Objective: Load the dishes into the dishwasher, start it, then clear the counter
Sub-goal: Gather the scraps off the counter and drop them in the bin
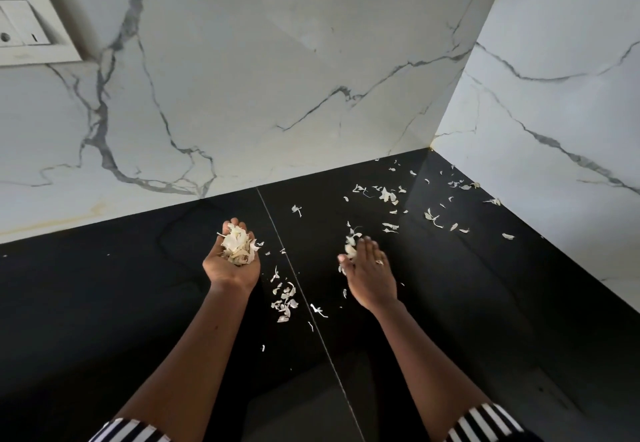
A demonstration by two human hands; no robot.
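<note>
Over the tabletop (104, 303), left hand (232, 263) cups a heap of peels (237, 245), right hand (369, 275) pinches a few more, loads left scattered by the wall (554, 112), so clearing looks roughly half done.

The switch plate (31, 25) at ten o'clock was cut by the left edge, so only its right part showed. Both striped sleeves (128, 431) ran off the bottom edge, at seven and five o'clock. The black counter (104, 320) passed out of view at nine, six and three o'clock. The left hand (230, 268) cupped a heap of pale scraps (237, 244) that hid its palm (garlic or onion skin, it could not be told). The right hand (369, 275) lay palm down, its underside hidden; whether its fingers pinched the scraps at its eleven o'clock could not be told. Flecks toward two o'clock were too small to make out.
</note>
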